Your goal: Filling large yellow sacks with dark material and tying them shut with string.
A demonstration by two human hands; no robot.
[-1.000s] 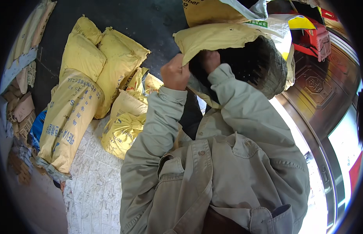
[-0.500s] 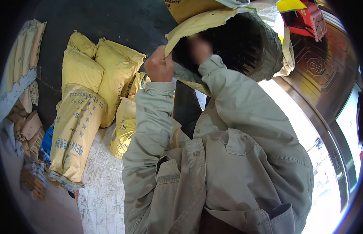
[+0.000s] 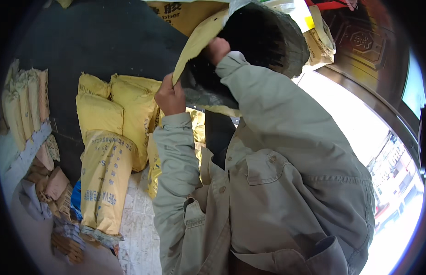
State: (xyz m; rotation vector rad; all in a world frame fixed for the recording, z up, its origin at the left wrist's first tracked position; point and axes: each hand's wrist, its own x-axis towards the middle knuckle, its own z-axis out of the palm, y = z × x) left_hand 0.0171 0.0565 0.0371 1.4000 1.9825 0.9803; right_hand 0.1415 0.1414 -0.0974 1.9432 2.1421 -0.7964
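Filling the near part of the view, a grey-green jacket [image 3: 286,220] sends both sleeves up toward one open sack [image 3: 200,40], yellow outside with a grey lining, up and slightly right of centre. Its mouth faces the person, wider across than it is deep, slanting from lower left to upper right; how its body runs beyond is hidden.

The left hand [image 3: 171,95] is at the mouth's lower-left corner, thumb and fingers pinched on the yellow lip. The right hand [image 3: 217,50], farther up and to the right, sits just inside the mouth beside the raised flap; it is blurred, so whether its fingers grip anything I cannot tell. Both hands are at the left end of the opening, with most of the dark hollow lying right of the right hand. The left hand is nearer the corner, the right nearer the hollow.

Beyond, a tan sack [image 3: 183,18] shows behind the flap. Farther left, full yellow sacks [image 3: 107,178] lie bunched together near the dark floor [image 3: 117,41]. A brown panelled door [image 3: 359,43] stands at far right.
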